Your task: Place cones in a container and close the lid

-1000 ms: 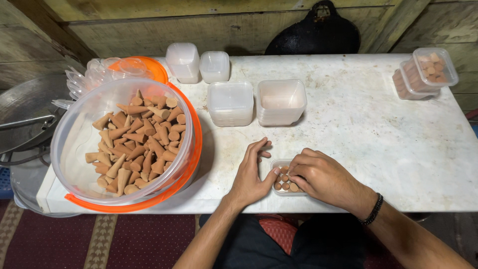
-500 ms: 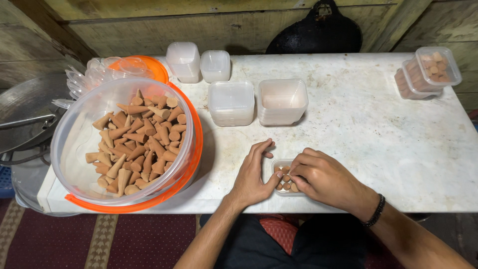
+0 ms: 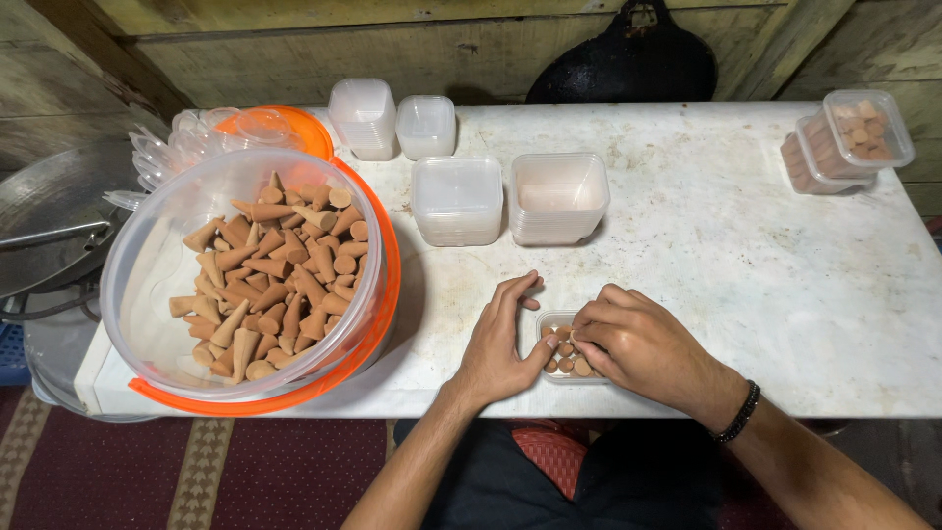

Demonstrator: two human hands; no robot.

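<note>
Hands: both hands are meeting at the near edge of the white table point(image 3: 746, 245), right in front of the person.
Left hand point(image 3: 498, 345): lying flat and loose, gripping nothing, with its thumb touching the left side of the small clear plastic tub point(image 3: 566, 353).
Right hand point(image 3: 633, 339): bending over the tub, with fingertips pinching or pressing the little brown cones point(image 3: 569, 364) inside; I cannot tell which.
Tub: sitting between the two hands, partly hiding under the right one.
Cones in the tub: standing with their round ends showing.
Nearer hand: the right one, since it is on top.
Big clear plastic bowl with an orange rim point(image 3: 177, 294): sitting left of the left hand, holding many loose cones.
Empty clear tubs point(image 3: 457, 196): stacking up just past the fingers.
Filled tubs with lids point(image 3: 852, 132): waiting far off, past the right hand.
</note>
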